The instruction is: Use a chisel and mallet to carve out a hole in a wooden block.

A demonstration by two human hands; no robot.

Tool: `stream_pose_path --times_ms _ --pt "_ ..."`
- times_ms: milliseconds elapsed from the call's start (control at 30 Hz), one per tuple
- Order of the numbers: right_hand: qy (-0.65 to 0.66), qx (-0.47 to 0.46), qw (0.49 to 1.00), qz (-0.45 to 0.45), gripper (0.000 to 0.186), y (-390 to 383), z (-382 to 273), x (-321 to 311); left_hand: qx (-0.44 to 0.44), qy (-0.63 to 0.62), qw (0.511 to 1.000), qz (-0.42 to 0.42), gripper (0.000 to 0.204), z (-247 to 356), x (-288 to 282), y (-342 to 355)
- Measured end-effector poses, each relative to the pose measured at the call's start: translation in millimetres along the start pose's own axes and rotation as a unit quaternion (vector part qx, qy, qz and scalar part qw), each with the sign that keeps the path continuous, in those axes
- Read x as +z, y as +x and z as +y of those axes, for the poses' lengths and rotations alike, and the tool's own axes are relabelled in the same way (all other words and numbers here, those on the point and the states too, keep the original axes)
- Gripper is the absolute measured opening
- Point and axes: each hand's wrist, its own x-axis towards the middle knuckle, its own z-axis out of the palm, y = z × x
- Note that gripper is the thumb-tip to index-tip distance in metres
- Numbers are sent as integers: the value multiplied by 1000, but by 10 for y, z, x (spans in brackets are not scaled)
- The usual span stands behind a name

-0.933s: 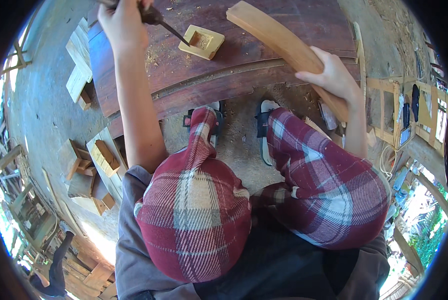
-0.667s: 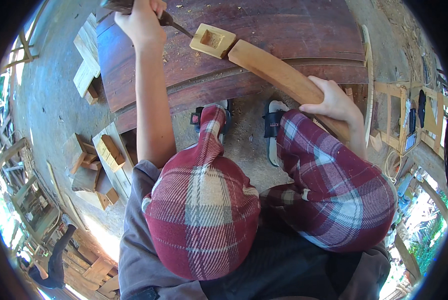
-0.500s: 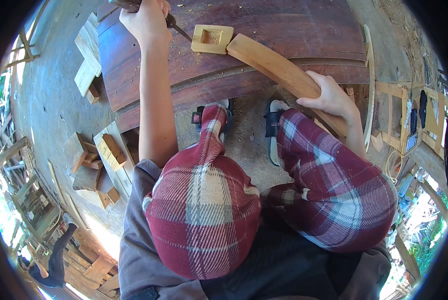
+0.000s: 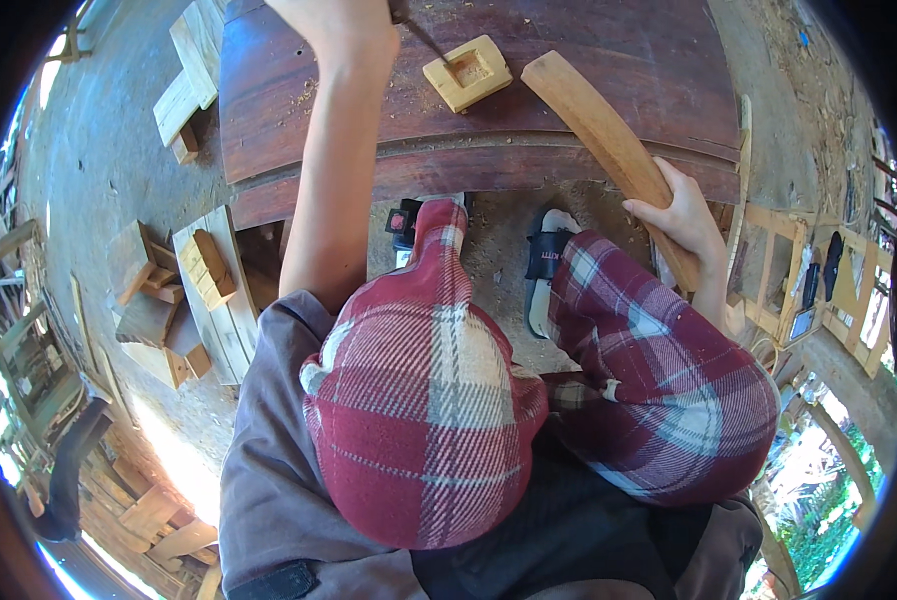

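My left hand (image 4: 347, 28) is at the top edge, closed on a chisel (image 4: 427, 38); its fingers and the handle are mostly cut off by the frame. The thin dark blade slants down to the right, its tip at the recess of a small pale wooden block (image 4: 461, 97). This block has a rectangular hollow and lies on a dark reddish wooden tabletop (image 4: 589, 60). My right hand (image 4: 684, 215) is wrapped round the lower part of a long wooden bar (image 4: 609, 140). The bar's far end is over the tabletop, just right of the block and apart from it.
Wood shavings (image 4: 314, 95) are scattered on the tabletop. Left of it lie pale boards (image 4: 187, 85) and several wood offcuts (image 4: 154, 300). A wooden frame (image 4: 769, 250) with dark tools stands at the right. My knees in plaid trousers (image 4: 424, 400) are close below the tabletop's edge.
My left hand has moved right, bringing the chisel tip from the block's left side to its recess. The block now sits turned. The bar in my right hand is angled more steeply.
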Motion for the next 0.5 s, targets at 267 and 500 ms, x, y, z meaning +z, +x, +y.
stream_pose_path --times_ms 267,500 --pt "-5 -20 999 31 68 15 34 17 -56 -23 998 -17 28 -397 69 -335" --pt "-9 0 1000 19 65 5 -37 -5 -14 -3 1000 -19 23 -408 16 -384"
